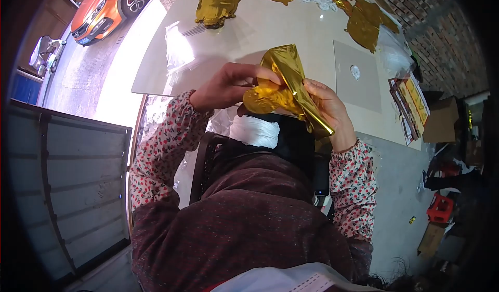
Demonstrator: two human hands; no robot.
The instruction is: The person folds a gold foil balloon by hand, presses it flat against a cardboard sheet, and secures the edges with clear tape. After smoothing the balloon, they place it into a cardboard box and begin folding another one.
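Both hands hold a shiny gold foil piece (286, 84) above my lap, at the near edge of the table. It is folded and creased, with a rounded lobe at its lower left, and looks like a flat, uninflated foil balloon. My left hand (228, 84) is closed on its left side, fingers lying over the foil. My right hand (330, 107) pinches the right edge between thumb and fingers; part of these fingers is hidden behind the foil. Below the foil a white bundle (254, 131) rests on my lap.
More flat gold foil pieces (218, 3) lie along the table's (249, 37) far side, with white material (312, 0) among them. At right are a grey square sheet (357, 76), clear plastic (392, 53), printed packs (408, 107) and a cardboard box (441, 120). A red stool (440, 208) stands on the floor.
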